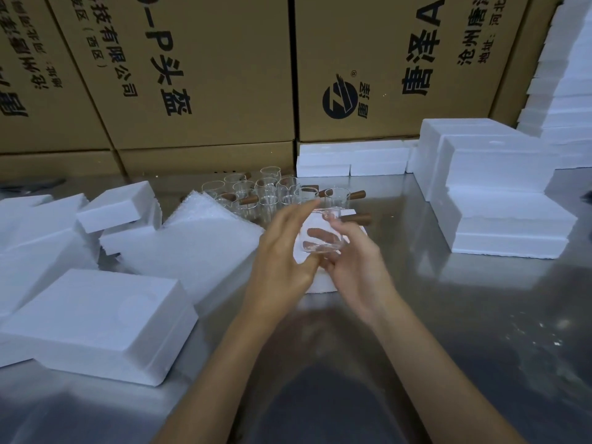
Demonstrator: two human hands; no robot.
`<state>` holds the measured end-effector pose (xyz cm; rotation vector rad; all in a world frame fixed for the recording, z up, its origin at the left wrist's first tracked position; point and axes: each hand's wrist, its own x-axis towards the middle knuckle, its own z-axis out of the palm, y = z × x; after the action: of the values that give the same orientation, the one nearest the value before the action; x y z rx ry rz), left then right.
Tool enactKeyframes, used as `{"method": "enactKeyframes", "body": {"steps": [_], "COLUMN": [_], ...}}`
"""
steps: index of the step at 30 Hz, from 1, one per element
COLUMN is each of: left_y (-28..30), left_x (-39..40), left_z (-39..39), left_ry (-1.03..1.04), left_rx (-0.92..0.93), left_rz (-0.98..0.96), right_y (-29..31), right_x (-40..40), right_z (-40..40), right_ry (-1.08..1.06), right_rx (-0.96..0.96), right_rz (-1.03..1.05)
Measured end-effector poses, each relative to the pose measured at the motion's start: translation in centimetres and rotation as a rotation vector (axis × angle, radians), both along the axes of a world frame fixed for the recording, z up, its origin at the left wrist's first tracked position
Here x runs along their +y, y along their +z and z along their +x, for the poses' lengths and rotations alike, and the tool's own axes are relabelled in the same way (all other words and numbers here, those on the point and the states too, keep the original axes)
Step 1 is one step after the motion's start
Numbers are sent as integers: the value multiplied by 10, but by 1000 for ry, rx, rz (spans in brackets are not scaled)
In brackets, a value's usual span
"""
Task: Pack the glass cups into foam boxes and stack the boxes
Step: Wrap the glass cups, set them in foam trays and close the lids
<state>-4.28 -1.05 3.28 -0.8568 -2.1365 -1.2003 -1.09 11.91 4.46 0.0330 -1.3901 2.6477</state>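
Observation:
A clear glass cup with a brown wooden side handle is held at the table's middle, above a white foam box that my hands mostly hide. My right hand grips the cup from below and the right. My left hand touches the cup's left side with its fingers spread. Behind them stands a cluster of several more glass cups with wooden handles.
Foam boxes and lids lie at the left. A sheet of foam wrap lies beside them. Stacked foam boxes stand at the right and more at the back. Printed cardboard cartons wall the far edge of the steel table.

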Motion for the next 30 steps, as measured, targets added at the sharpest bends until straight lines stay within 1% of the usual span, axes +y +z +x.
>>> {"method": "enactKeyframes", "body": {"steps": [2,3,5,7,9,11,12,13,15,16,20,22,23,24,27,30], "left_y": [-1,-2,-3,-2,-2,-2,-1,1,3,4,5,5,6,7,8,8], "left_x": [-3,-4,-4,-6,-6,-5,-5,-3,-2,-3,-6,-7,-6,-6,-6,-5], "left_z": [-2,-3,-5,-7,-6,-4,-3,-2,-1,-1,-4,-4,-3,-2,0,2], "left_ry": [34,54,93,112,79,50,51,55,39,32,31,30,30,32,38,42], "left_rx": [-2,-15,-42,-61,-56,-35,-45,-72,-134,-159,-200,-206,-200,-191,-150,-152], "left_rz": [24,48,99,123,107,77,80,106,180,198,153,138,138,141,118,65], "right_y": [-1,-3,-6,-11,-14,-14,-13,-11,-6,-4,-2,-1,0,1,4,0], "right_x": [-7,-11,-18,-23,-28,-29,-29,-27,-23,-21,-20,-20,-18,-16,-10,-5], "right_z": [-1,0,1,1,2,3,3,3,2,2,5,4,4,4,5,8], "right_ry": [-231,-310,-437,-506,-542,-588,-595,-576,-467,-418,-334,-297,-258,-189,109,241], "right_rx": [-46,-63,-39,60,143,181,185,179,156,149,152,109,78,47,-38,-66], "right_rz": [314,422,524,623,746,777,730,642,435,382,336,326,286,191,-206,-388]}}
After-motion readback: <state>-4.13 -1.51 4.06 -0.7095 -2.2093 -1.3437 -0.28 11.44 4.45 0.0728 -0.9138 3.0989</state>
